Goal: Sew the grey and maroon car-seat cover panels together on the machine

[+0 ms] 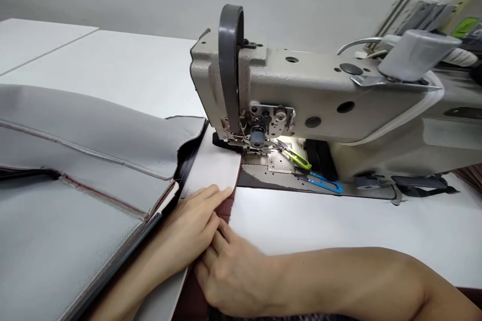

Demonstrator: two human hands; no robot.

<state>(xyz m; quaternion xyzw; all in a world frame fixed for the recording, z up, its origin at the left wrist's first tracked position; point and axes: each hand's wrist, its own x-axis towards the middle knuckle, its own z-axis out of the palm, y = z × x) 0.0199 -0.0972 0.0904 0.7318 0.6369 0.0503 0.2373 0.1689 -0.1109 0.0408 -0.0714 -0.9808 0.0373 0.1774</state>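
My left hand [198, 215] lies over a white strip of material [213, 163], its index finger stretched out along the maroon edge. Just below it, my right hand [233, 271] is closed, fingers curled on the maroon fabric [225, 208]; the two hands touch. The strip runs up to the presser foot area of a sewing machine [286, 95]. To the left, a large grey panel with stitched seams [94, 125] is joined to this piece and partly covers my left forearm's side. The fabric under my palms is hidden.
Yellow thread snips [297, 156] and blue thread snips [326, 182] lie on the machine bed by the needle. A white thread cone [417, 55] sits atop the machine arm. A white table [143, 70] spreads behind, against a pale wall.
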